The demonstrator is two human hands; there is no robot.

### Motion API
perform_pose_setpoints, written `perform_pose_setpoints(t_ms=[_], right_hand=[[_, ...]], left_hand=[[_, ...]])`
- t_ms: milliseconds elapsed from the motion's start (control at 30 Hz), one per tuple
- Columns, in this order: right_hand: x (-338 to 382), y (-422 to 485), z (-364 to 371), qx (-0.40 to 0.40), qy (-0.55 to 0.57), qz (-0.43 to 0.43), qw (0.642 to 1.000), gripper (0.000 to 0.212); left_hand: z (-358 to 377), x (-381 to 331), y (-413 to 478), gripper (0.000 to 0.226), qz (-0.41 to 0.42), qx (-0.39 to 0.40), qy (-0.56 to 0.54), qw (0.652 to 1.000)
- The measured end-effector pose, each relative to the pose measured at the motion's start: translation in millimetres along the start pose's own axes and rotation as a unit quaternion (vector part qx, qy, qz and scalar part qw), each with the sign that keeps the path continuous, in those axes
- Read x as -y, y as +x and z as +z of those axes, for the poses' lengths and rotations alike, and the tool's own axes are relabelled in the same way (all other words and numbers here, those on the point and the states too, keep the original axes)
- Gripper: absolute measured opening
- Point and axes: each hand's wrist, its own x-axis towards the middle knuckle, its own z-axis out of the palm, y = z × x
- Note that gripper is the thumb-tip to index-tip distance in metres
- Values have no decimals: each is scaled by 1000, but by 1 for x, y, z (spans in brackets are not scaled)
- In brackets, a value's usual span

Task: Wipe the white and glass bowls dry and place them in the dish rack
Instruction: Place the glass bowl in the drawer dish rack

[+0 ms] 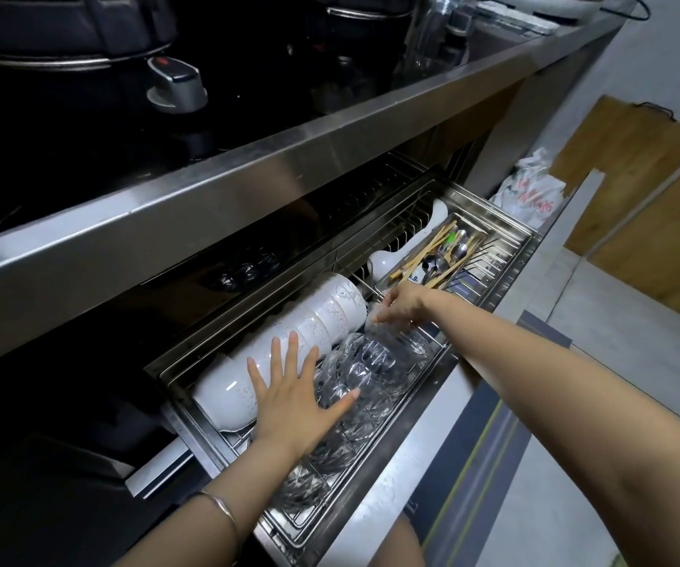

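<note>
A pulled-out steel dish rack drawer [391, 480] sits under the counter. A row of white bowls [322, 317] lies on edge along its far side. Beside them, nearer me, stands a row of clear glass bowls [375, 366]. My left hand [293, 394] rests flat with fingers spread, across the white bowls and the near glass bowls. At the right end of the glass row, my right hand [406, 304] has its fingertips on the rim of a glass bowl [408, 337].
A cutlery tray [502, 247] with chopsticks and spoons fills the drawer's right part, white ladles [395, 255] beside it. The steel counter edge [289, 165] overhangs the drawer, dark cooker pots above. A plastic bag [530, 194] and a wooden board [633, 165] stand to the right.
</note>
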Motion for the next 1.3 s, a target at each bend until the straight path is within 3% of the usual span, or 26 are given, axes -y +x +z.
perform_pose_setpoints(t_ms=[100,200,300,467,567,767,967,1133,1300], right_hand=[[2,-26,-6,-106,-13,-91,990,54],[0,-76,3,-197,88,-199,956,47],[-12,-128,31,-276,95,-265,919,41],[-25,-185,99,-345,25,-323,881,57],[-22,-206,141,-382,-22,-313,869,68],[-17,-227,196,-346,99,-243,901,78],[3,-244,226,-307,282,-209,885,87],[12,-245,227,-292,302,-214,882,86],[16,-241,222,-266,299,-241,884,81]], left_hand=[[-2,-1,-2,116,3,-10,-5,1000],[-12,0,-10,111,21,-8,-31,999],[-35,-3,-27,90,66,-36,-51,996],[-90,10,-71,52,190,-177,27,965],[-127,24,-106,53,235,-228,114,938],[-196,57,-163,62,194,-328,172,908],[-222,85,-187,73,118,-336,211,910],[-222,95,-191,93,78,-324,213,919],[-219,89,-188,89,63,-364,195,908]])
